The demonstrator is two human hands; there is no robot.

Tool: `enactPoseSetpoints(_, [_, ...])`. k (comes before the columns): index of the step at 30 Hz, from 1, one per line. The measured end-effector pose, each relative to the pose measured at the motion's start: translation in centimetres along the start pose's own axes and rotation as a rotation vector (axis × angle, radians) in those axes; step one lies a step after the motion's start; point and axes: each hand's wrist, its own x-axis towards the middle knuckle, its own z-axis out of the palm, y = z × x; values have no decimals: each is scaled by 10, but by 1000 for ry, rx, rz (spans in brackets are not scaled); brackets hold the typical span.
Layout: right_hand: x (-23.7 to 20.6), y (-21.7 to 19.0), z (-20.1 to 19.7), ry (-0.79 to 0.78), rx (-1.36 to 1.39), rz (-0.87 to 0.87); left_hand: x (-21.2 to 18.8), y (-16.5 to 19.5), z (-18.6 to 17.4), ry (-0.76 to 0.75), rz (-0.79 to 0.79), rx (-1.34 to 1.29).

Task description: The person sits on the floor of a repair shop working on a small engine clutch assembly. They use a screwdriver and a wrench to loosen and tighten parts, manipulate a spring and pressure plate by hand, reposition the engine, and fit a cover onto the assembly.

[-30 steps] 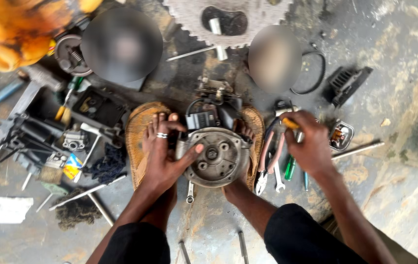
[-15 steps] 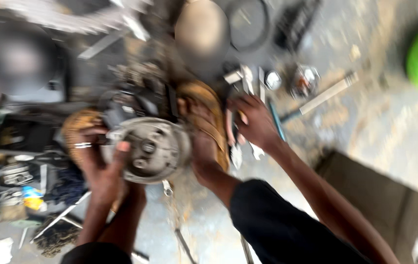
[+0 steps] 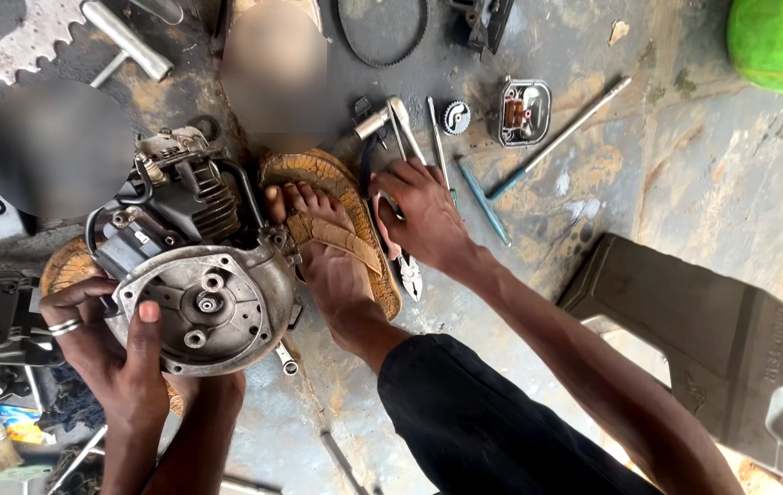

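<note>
engine casing [image 3: 204, 307]: dull silver-grey under your left hand [image 3: 112, 353], dark grime in the recesses.
cylinder fins [image 3: 204, 206]: black, oily.
sandal [image 3: 336, 220]: tan-brown with a woven, cracked texture on your foot.
ring [image 3: 65, 325]: silver band on your left hand.
trouser leg [image 3: 492, 422]: plain black.
pliers [image 3: 407, 266]: silver jaws, dark handles, beside your right hand [image 3: 424, 215].
screwdriver [image 3: 483, 202]: teal-blue shaft.
belt loop [image 3: 382, 27]: black, ribbed.
sprocket [image 3: 6, 46]: pale grey, toothed edge.
round object [image 3: 781, 41]: bright green, top right.
floor [image 3: 685, 174]: grey concrete, rust-orange and black oil stains.
low stool [image 3: 722, 330]: grey-olive plastic.
</note>
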Motion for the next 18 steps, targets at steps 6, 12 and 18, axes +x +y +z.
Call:
enactPoseSetpoints(6, [-4, 2, 11, -15, -33, 39, 1, -2, -6, -16, 36, 95])
enactPoseSetpoints(12, [-9, 7, 21, 17, -39, 27, 3, 6, -6, -8, 19, 168])
enactPoseSetpoints(18, [-11, 19, 26, 55, 63, -11, 1, 18, -6, -35, 30, 534])
